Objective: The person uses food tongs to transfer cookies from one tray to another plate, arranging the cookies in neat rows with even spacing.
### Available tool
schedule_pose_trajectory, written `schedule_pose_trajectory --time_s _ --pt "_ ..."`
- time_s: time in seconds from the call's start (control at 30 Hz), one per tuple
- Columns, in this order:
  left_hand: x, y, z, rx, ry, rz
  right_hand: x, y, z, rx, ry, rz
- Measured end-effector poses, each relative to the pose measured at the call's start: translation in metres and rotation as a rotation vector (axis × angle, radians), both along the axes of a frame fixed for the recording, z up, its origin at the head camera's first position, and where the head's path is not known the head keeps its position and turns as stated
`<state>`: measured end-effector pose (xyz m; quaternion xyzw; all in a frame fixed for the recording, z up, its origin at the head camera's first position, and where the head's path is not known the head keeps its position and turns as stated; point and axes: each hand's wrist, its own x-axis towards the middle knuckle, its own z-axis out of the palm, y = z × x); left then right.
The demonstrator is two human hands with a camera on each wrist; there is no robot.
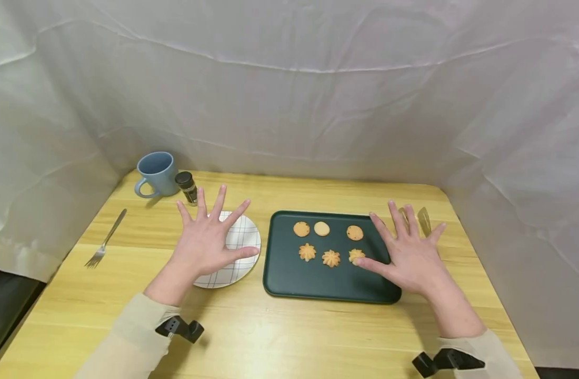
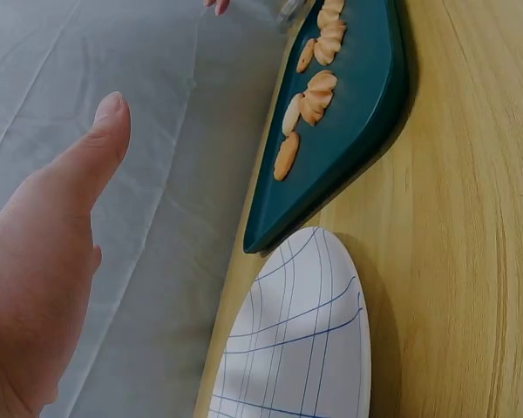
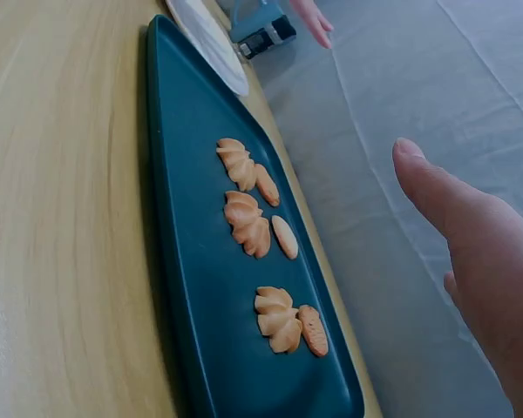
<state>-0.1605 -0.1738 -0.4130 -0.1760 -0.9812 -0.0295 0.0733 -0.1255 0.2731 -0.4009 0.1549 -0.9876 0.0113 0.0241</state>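
My left hand [image 1: 205,243], fingers spread wide, hovers above a white plate [image 1: 244,237] with blue grid lines and holds nothing. My right hand [image 1: 412,258] is also spread and bare, over the right side of a dark green tray [image 1: 294,281]. On that tray lie three round cookies [image 1: 321,228] in a back row and three ridged, flower-shaped cookies [image 1: 331,258] in front. In the head view the right thumb overlaps the rightmost ridged cookie [image 1: 355,255]. Both wrist views show the thumbs raised well above the table, apart from the tray and plate.
A blue mug [image 1: 160,171] and a black-capped seasoning jar [image 1: 186,185] stand at the back left. A fork [image 1: 106,239] lies on the left of the wooden table [image 1: 270,337]. Behind the right fingers, a gold-coloured utensil [image 1: 424,221] is partly hidden. Grey-white cloth [image 1: 289,116] hangs around.
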Motion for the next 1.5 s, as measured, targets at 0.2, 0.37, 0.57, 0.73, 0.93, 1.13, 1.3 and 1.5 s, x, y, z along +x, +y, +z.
schedule_pose_trajectory --time_s 0.2,0.37,0.57,0.73,0.93,1.13,1.3,1.5 --pt "-0.001 -0.008 0.001 0.038 0.006 0.006 -0.002 0.011 0.0 -0.049 0.027 -0.014" --pt "-0.001 -0.021 0.001 0.107 -0.014 0.035 -0.002 0.023 0.0 -0.085 0.026 -0.035" --pt "0.002 -0.036 0.003 0.147 -0.069 0.073 -0.002 0.039 -0.001 -0.101 0.045 -0.055" --pt "0.005 -0.048 0.002 0.182 -0.096 0.083 0.001 0.049 -0.002 -0.156 0.028 -0.08" --pt "0.008 -0.062 -0.003 0.275 -0.159 0.102 0.001 0.062 -0.009 -0.191 0.028 -0.116" --pt "0.007 -0.076 -0.013 0.371 -0.199 0.121 0.001 0.076 -0.02 -0.233 0.046 -0.13" --pt "0.005 -0.087 -0.019 0.451 -0.202 0.13 -0.002 0.084 -0.028 -0.318 0.058 -0.145" --pt "0.004 -0.097 -0.026 0.542 -0.229 0.147 -0.005 0.092 -0.04 -0.356 0.069 -0.163"
